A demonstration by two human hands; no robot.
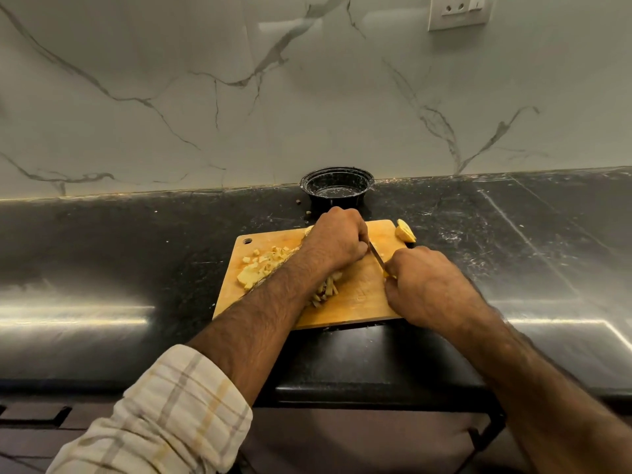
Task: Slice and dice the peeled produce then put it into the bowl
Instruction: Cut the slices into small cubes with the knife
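Observation:
A wooden cutting board (362,295) lies on the black counter. Diced yellow pieces (261,265) are heaped at its left, and cut sticks (326,289) show under my left forearm. My left hand (337,239) is curled over produce near the board's far edge, and what it holds is hidden. My right hand (427,283) grips a knife (377,256) whose blade points toward the left hand. A larger yellow chunk (406,230) sits at the board's far right corner. The black bowl (337,186) stands behind the board against the wall and looks empty.
The black counter (513,241) runs left and right of the board, with small scraps near the bowl. A marble wall rises behind it, with a socket (460,10) at the upper right. The counter's front edge lies just below the board.

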